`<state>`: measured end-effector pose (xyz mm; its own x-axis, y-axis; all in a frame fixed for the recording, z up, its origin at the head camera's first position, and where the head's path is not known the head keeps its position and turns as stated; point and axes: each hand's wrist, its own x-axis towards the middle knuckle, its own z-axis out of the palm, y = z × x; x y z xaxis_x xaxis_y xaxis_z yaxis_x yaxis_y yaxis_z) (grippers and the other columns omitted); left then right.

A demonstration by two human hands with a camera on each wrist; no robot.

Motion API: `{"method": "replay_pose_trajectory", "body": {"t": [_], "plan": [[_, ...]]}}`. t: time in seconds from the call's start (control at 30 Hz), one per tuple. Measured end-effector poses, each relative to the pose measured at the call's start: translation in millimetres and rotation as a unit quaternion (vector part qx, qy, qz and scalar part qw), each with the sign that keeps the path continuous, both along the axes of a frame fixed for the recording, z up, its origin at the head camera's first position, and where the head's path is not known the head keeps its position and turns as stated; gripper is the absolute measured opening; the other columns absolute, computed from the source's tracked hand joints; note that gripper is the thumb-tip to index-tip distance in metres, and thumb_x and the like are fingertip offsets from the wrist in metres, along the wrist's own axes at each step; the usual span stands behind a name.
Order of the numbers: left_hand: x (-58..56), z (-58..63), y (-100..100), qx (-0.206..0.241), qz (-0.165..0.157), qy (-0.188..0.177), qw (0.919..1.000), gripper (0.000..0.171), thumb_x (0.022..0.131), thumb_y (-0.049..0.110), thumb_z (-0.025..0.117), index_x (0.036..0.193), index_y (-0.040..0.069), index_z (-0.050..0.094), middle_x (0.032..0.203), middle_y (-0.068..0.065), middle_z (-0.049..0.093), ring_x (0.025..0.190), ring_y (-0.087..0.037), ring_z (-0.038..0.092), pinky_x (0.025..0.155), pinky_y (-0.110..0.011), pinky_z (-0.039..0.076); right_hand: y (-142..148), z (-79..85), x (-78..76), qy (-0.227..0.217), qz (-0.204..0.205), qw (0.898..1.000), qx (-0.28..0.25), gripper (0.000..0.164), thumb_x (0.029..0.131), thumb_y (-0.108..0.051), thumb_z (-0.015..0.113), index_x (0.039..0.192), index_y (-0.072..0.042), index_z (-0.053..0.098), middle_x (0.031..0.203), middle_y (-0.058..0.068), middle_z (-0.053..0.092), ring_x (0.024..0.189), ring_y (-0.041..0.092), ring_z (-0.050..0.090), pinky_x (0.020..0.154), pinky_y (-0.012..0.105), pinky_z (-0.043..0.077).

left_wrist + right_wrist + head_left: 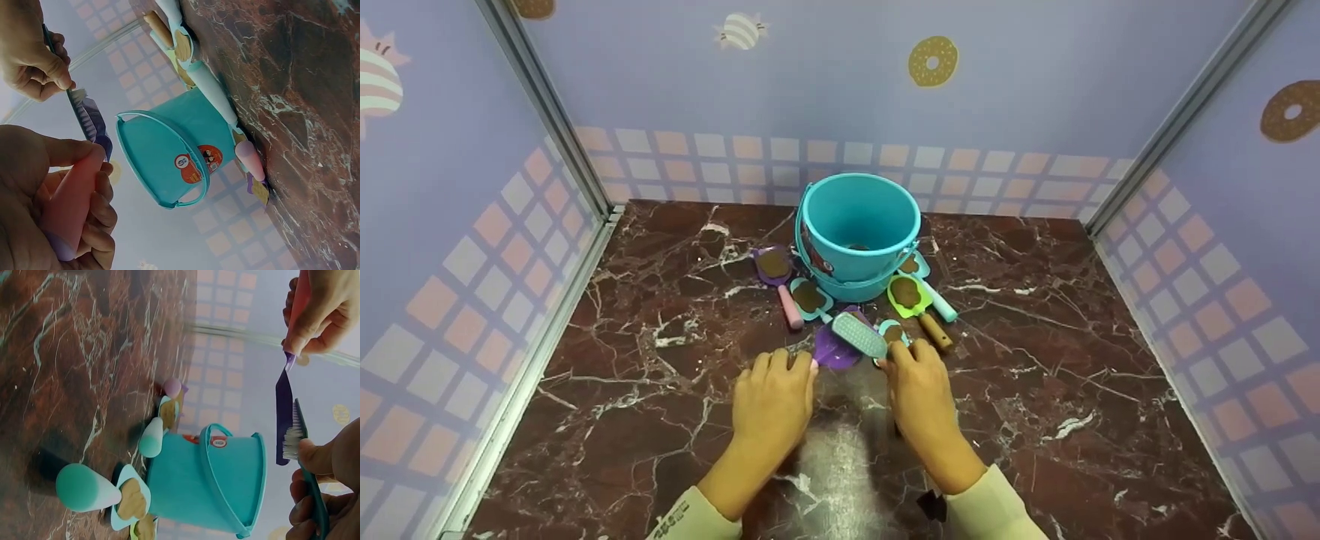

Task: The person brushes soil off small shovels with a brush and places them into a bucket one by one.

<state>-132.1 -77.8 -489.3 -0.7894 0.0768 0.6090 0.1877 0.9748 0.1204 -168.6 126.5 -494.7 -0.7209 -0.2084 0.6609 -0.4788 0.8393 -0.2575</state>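
My left hand point(774, 397) grips the pink handle point(76, 197) of a toy shovel, whose purple blade point(831, 352) points away from me. A green brush point(860, 335) is in my right hand point(921, 390), held between thumb and curled fingers. In the right wrist view its white bristles point(293, 439) touch the face of the purple blade. Both tools are held above the table, in front of a turquoise bucket point(851, 262). A little brown stuff shows at the bucket's bottom; the rest of its inside is hidden.
Several toy shovels lie around the bucket's base with brown sand-like lumps on them: a purple one point(790, 309), a light blue one point(810, 298), a lime one with a brown handle point(936, 332). One light blue shovel point(892, 330) lies partly behind my right hand. Walls enclose the marbled table point(660, 420).
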Motion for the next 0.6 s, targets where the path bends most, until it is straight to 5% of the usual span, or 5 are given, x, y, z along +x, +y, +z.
{"method": "replay_pose_trajectory", "body": {"t": [0.37,0.6], "plan": [[-5.6,-1.7,0,-0.009,0.014,-0.011,0.9998,0.017,0.094,0.028,0.071,0.095,0.011,0.07,0.086,-0.012,0.062,0.081,-0.033,0.06,0.06,-0.045,0.048,-7,-2.0,5.8,-0.008,0.023,1.0,-0.005,0.024,0.092,-0.023,0.073,0.098,-0.004,0.058,0.081,0.007,0.051,0.074,0.027,0.051,0.066,0.04,0.047],[-6.4,-1.4,2,-0.011,0.009,0.002,0.9999,0.019,0.094,0.028,0.071,0.091,0.009,0.069,0.085,-0.012,0.061,0.081,-0.032,0.058,0.057,-0.045,0.047,-11,-2.0,10.1,-0.024,0.03,0.999,0.022,0.026,0.089,-0.024,0.075,0.089,-0.008,0.054,0.079,0.005,0.048,0.072,0.026,0.051,0.064,0.039,0.047]]}}
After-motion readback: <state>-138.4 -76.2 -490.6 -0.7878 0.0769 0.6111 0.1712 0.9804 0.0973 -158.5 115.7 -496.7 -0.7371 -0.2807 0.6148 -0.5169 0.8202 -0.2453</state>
